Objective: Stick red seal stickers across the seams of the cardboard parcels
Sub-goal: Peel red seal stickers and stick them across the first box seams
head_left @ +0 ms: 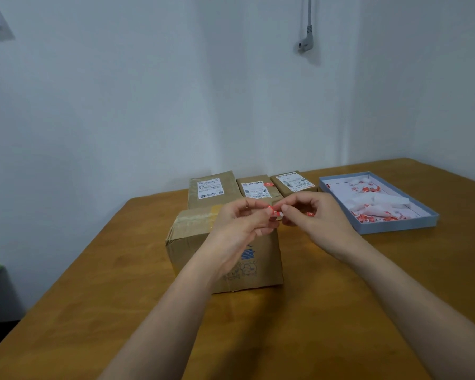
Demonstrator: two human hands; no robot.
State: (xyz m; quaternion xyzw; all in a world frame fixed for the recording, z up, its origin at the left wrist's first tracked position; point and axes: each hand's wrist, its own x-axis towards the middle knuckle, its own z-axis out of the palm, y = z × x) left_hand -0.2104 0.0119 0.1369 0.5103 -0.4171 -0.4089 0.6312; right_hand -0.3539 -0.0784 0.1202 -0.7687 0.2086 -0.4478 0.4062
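From the head view, we take the large parcel in the middle of the bench as our landmark. Just above its top face, both hands meet: the left hand and the right hand each pinch one small red seal sticker between thumb and forefinger, so both sets of fingers are grasping it, apparently peeling it from its backing. A second bit of red shows under the right hand; we cannot tell whether it is stuck to the parcel or held.

Behind the large parcel, three smaller parcels stand in a row against the wall: left, middle, which already wears a red seal, and right. To the right of the large parcel, well apart, lies a blue tray with loose stickers and white backing scraps.

We judge the sticker to be feather-light, thin and floppy, prone to curl onto itself or cling to skin. We would hold it only by its very edges, keeping the adhesive face clear, then lay it across the taped seam and press it flat.
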